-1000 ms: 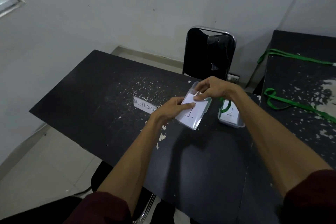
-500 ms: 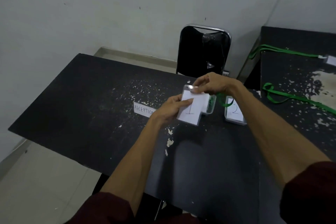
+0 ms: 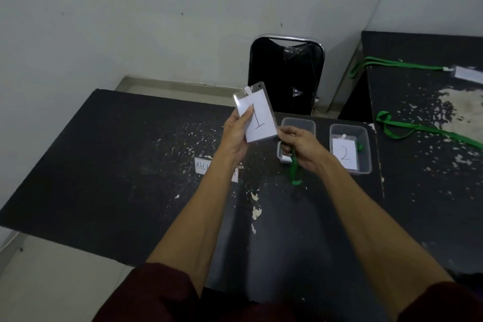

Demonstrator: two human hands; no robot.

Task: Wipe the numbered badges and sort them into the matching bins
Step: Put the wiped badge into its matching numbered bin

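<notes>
The badge (image 3: 257, 115) marked 1 is held up above the bench (image 3: 117, 165), tilted, in the left hand (image 3: 235, 136), which grips its left edge with the thumb on the front face. It looks light and flat: a paper card in a clear plastic sleeve, glossy and likely slippery, stiff enough to stay flat but easy to crease. A pinch at the edges or near the slotted top suits it, leaving the faces free for wiping. The right hand (image 3: 300, 149) has its fingers curled round a green lanyard (image 3: 295, 170) over the near bin (image 3: 300, 123). Whether that strap is clipped to the badge cannot be told. The bin holding the 2 card (image 3: 366, 149) stands just to the right.
</notes>
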